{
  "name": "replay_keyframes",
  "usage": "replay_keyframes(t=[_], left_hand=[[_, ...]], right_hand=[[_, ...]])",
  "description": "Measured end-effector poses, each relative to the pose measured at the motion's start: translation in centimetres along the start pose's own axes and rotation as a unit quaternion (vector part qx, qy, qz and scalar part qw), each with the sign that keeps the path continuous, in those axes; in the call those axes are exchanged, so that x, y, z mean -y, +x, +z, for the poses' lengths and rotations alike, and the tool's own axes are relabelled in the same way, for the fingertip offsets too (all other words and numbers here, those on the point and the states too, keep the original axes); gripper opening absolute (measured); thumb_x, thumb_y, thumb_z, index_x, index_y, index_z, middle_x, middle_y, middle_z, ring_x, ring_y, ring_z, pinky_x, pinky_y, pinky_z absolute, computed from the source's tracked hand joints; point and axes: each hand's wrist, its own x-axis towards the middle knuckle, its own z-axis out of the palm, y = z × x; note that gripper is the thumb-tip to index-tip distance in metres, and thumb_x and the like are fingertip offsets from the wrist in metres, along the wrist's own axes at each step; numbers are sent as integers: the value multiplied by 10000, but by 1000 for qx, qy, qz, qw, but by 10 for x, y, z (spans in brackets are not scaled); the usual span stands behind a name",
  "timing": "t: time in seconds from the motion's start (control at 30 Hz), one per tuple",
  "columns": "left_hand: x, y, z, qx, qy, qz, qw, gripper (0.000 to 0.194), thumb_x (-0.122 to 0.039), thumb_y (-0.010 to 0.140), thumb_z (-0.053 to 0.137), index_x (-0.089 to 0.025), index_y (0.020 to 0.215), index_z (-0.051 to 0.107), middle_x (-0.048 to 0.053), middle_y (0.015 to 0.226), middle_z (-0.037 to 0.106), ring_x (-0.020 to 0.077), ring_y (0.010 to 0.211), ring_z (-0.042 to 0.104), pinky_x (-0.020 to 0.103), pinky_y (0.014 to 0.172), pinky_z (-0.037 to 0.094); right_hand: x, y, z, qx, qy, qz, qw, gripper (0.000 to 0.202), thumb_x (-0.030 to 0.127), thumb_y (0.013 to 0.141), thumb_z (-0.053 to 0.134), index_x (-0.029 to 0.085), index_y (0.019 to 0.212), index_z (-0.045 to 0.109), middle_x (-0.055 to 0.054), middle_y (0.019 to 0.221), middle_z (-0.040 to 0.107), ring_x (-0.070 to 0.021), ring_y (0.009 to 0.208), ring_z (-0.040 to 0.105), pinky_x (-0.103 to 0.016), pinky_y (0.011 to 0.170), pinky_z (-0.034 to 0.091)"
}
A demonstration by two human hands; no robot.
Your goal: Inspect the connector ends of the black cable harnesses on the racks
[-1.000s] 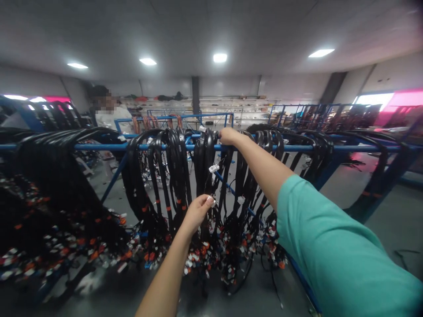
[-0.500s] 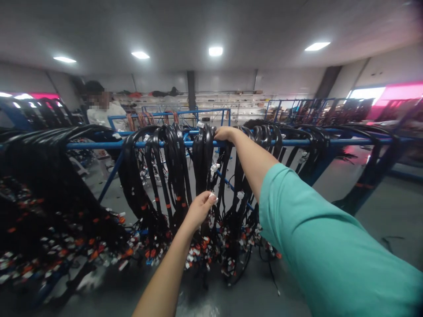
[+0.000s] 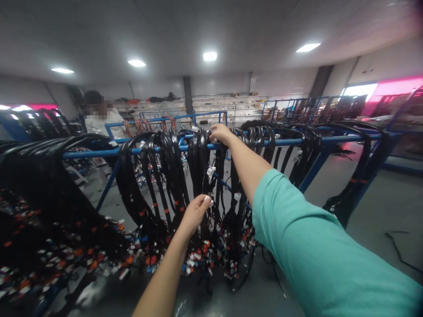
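Observation:
Black wire harnesses (image 3: 197, 158) hang in bundles over a blue rail (image 3: 287, 141), with white, orange and blue connectors (image 3: 194, 260) massed at their lower ends. My left hand (image 3: 194, 213) pinches a small white connector (image 3: 209, 200) in front of the middle bundle. Another white connector (image 3: 211, 171) dangles just above it. At the top of the rail, my right hand (image 3: 220, 133) is closed beside the middle bundle, its fingers curled. What lies between those fingers is mostly hidden.
A thick row of harnesses (image 3: 29, 176) fills the left side of the rack. Behind stand another blue frame (image 3: 211, 116) and shelving (image 3: 231, 102). A person in white (image 3: 105, 119) is beyond the rack at left. A dark cable (image 3: 395, 246) lies on the floor at right.
The view has shifted slightly. My right hand has risen a little off the rail, its fingers still bent. My left hand keeps its pinch on the white connector.

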Motion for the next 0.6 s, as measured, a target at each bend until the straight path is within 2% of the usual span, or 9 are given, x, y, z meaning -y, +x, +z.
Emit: replay_keyframes(t=[0.07, 0.1, 0.23, 0.37, 0.6], left_hand=[[-2, 0, 0, 3, 3, -2, 1000, 413, -563, 720, 481, -151, 721, 507, -31, 611, 395, 108, 594, 360, 223, 574, 304], [-2, 0, -1, 3, 8, -2, 1000, 410, -559, 723, 478, -150, 720, 507, -28, 621, 402, 109, 604, 365, 224, 585, 310], [-1, 1, -2, 3, 22, 5, 1000, 392, -530, 740, 461, -142, 731, 511, -16, 658, 426, 110, 633, 377, 228, 631, 328], [3, 3, -2, 7, 25, 3, 1000, 375, -512, 751, 453, -143, 724, 509, -17, 648, 427, 109, 622, 372, 233, 630, 328], [10, 7, 1, 13, 7, 0, 1000, 383, -518, 745, 465, -139, 740, 517, -13, 660, 443, 115, 637, 393, 236, 640, 336]], right_hand=[[-2, -2, -1, -46, 27, -30, 998, 647, 140, 515, 686, 159, 1149, 556, -42, 963, 645, -162, 860, 591, -253, 769, 458], [-3, -3, -2, -49, 40, -43, 997, 645, 134, 514, 684, 163, 1147, 560, -37, 971, 641, -158, 862, 587, -252, 773, 456], [1, -6, -4, 14, 102, -38, 994, 441, 71, 545, 627, 141, 979, 662, -31, 886, 650, -150, 799, 580, -247, 731, 459], [6, -8, -5, 74, 138, -30, 987, 464, 20, 549, 583, 159, 983, 668, -28, 878, 648, -145, 774, 566, -252, 707, 459], [6, -8, -5, 84, 141, -34, 986, 476, 19, 545, 577, 181, 983, 668, -17, 911, 654, -155, 824, 564, -277, 764, 453]])
